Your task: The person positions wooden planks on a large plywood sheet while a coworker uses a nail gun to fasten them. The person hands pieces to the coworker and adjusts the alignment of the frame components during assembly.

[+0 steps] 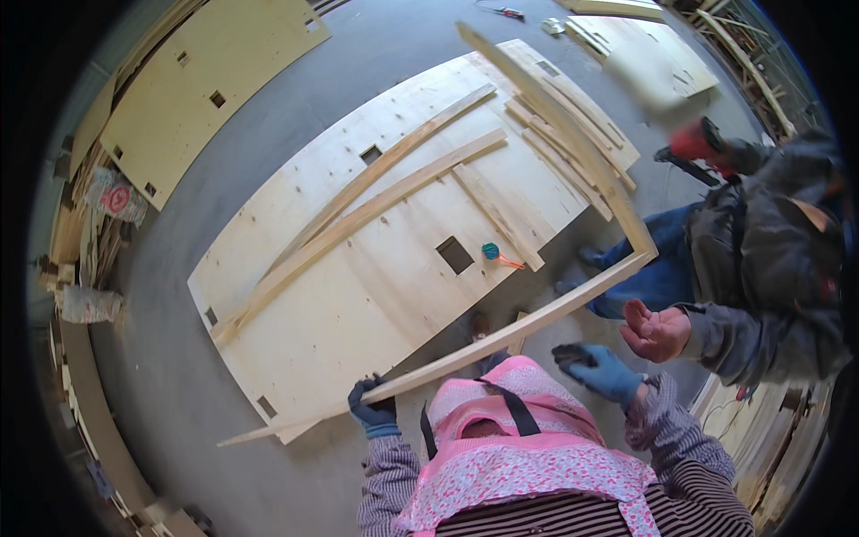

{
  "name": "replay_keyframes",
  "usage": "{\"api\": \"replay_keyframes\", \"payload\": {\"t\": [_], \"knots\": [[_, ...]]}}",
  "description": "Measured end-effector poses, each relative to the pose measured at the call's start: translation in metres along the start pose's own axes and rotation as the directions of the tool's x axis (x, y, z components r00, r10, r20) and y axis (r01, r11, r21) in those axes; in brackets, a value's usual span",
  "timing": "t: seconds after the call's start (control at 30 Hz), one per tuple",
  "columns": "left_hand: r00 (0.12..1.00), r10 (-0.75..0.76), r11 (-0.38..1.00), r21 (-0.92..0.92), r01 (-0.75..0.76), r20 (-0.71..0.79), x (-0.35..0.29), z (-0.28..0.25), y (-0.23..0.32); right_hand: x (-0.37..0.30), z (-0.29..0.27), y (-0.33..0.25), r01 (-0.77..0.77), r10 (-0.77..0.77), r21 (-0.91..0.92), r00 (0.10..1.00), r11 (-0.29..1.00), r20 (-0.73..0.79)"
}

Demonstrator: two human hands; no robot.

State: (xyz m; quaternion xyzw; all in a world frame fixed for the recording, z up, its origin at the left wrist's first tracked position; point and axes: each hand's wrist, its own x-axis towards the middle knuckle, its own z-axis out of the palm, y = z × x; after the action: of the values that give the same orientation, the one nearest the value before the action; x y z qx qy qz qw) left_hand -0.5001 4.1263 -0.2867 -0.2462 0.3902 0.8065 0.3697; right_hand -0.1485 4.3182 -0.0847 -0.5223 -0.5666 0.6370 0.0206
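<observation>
With a blue-and-dark work glove on, my left hand (373,408) is closed round a long wooden strip (510,329) near its left end. At its right end this strip meets another long strip (586,143) at a corner, and that one runs away to the far side. My right hand (601,370), gloved likewise, is in the air on the near side of the strip, fingers apart and nothing in them. Beyond lies a big plywood panel (358,304) with square cut-outs. Loose battens (385,199) and a teal-and-orange tape measure (490,251) rest on it.
To my right stands a co-worker (761,242) with a red power tool (696,141) in one hand; the co-worker's other, bare hand (656,331) is held out near the corner. Another plywood panel (206,80) lies far left. Stacked timber (787,447) sits at the near right.
</observation>
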Motion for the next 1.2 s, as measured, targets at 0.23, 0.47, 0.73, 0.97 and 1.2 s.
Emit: {"api": "replay_keyframes", "payload": {"t": [0.23,0.47,0.73,0.97,1.2], "knots": [[0.941,-0.337,0.902,-0.279,0.33,0.023,0.059,0.02,-0.064,0.092,-0.011,-0.036,0.283,-0.265,0.045,0.935,0.958,-0.236],[0.948,-0.265,0.96,-0.136,0.244,-0.175,0.082,0.039,-0.123,0.178,-0.016,-0.016,-0.01,-0.303,-0.905,0.941,0.425,-0.152],[0.939,-0.329,0.943,0.024,0.332,-0.099,0.119,-0.034,-0.114,0.242,-0.132,-0.034,-0.319,-0.723,-0.921,0.58,0.222,-0.375],[0.971,-0.24,0.971,-0.009,0.24,0.002,0.142,-0.033,-0.087,0.258,-0.183,-0.001,-0.225,0.24,0.1,0.951,0.969,-0.193],[0.949,-0.181,0.979,0.142,0.148,0.257,0.224,-0.004,-0.065,0.289,-0.121,-0.036,0.286,-0.243,0.084,0.91,0.955,-0.335]]}}
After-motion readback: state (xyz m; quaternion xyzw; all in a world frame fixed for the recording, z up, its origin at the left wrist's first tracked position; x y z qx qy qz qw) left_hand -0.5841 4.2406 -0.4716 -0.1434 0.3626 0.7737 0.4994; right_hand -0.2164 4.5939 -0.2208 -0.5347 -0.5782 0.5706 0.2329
